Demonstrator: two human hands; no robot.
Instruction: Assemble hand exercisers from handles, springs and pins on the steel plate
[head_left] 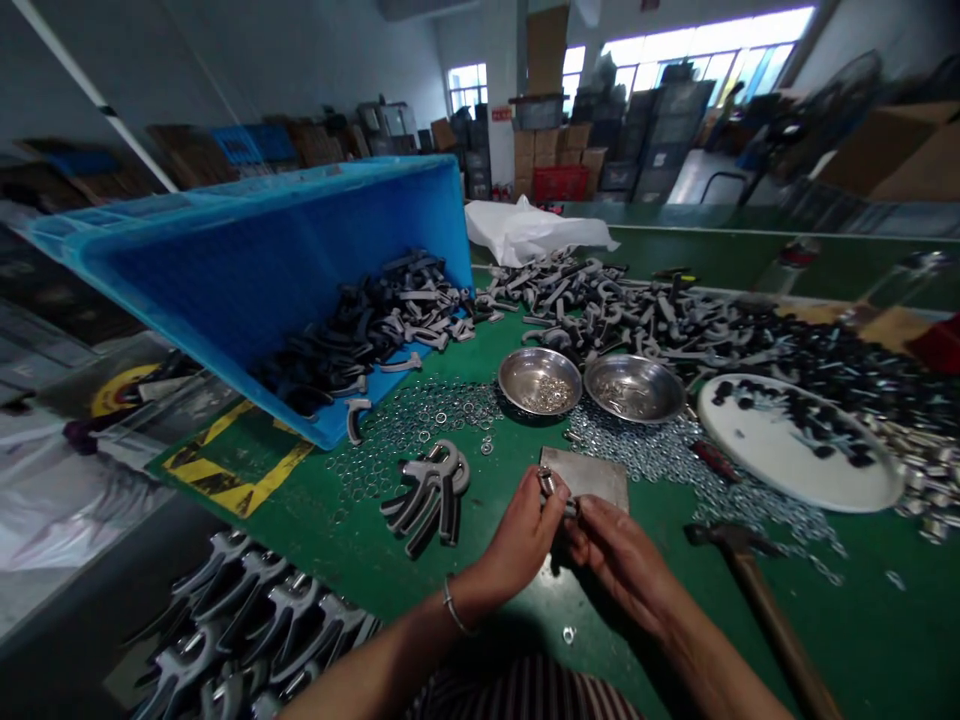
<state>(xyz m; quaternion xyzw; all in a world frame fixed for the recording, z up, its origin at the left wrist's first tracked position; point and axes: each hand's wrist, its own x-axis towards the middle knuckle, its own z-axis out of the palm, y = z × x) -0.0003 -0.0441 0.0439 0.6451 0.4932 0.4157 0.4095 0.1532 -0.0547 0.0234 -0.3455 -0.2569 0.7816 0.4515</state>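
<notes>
My left hand is closed, pinching a small shiny metal cylinder between thumb and fingers. Right beside it, my right hand is closed on a small dark-ended metal part, its shape mostly hidden by the fingers. Both hands meet over the near edge of a flat metal plate. Behind the plate stand two steel bowls, the left bowl and the right bowl, with small metal pieces inside. Left of my hands lies a small pile of grey-and-black hand grips.
A tipped blue crate spills grey-and-black handles at left. A white oval tray holds black-knobbed screws. A hammer lies at right. Metal rings and chain-like links are scattered about. Finished-looking grips sit lower left.
</notes>
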